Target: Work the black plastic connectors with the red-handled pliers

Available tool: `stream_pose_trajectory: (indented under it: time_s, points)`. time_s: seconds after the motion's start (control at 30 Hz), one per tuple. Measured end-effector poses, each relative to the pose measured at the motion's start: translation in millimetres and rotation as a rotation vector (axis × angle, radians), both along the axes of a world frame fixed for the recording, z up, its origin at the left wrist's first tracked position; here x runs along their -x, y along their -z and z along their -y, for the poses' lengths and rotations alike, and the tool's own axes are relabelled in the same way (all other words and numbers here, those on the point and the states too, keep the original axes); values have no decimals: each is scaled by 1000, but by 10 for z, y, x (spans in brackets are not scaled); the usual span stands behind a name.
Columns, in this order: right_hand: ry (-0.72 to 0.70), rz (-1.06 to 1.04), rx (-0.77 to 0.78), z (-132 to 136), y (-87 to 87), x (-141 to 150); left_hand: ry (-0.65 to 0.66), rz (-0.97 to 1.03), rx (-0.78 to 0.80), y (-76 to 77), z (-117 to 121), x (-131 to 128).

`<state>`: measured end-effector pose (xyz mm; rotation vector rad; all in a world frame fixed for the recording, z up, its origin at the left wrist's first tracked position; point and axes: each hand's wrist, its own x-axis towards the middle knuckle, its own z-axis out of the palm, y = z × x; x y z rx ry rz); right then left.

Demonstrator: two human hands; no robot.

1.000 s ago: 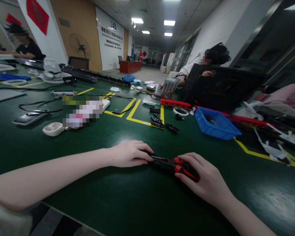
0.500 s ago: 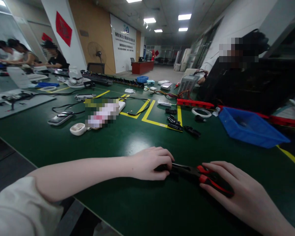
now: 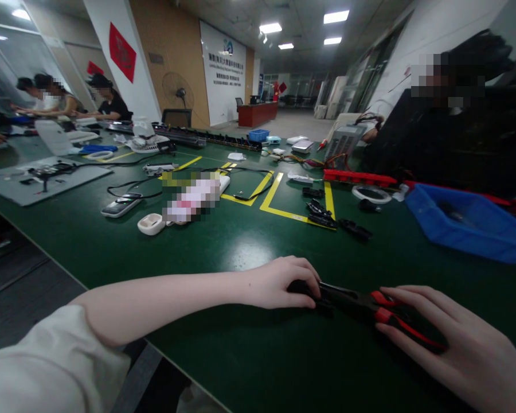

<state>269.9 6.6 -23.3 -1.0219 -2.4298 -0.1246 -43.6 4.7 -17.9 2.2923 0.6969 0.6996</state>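
Observation:
My right hand [image 3: 460,341] is closed round the red-and-black handles of a pair of pliers [image 3: 355,299]. The pliers point left, their jaws reaching to the fingertips of my left hand [image 3: 279,284]. That hand is closed on a small black part [image 3: 300,288], mostly hidden by the fingers. Whether the jaws bite on the part I cannot tell. Farther back on the green table [image 3: 223,350] lie several similar black pieces [image 3: 320,212], some across the yellow tape.
To the right is a blue tray [image 3: 468,229] with a dark item inside, beside a white ring [image 3: 372,194]. A pixelated phone-like item, a white case [image 3: 151,223], a grey device [image 3: 122,205] and a black cable lie left of centre. Other people sit beyond the table.
The view has turned slightly left, so the table and both hands appear farther right. My hands keep hold of the black part and the pliers, with little visible movement between them.

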Motion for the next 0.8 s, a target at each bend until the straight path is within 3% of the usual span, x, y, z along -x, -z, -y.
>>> stream_pose_trajectory:
  time_s: [0.47, 0.8]
  points:
    - [7, 34, 42, 5, -2, -14, -13, 9, -12, 35, -20, 9]
    - [22, 45, 38, 30, -21, -13, -37, -147, -205, -37, 3, 85]
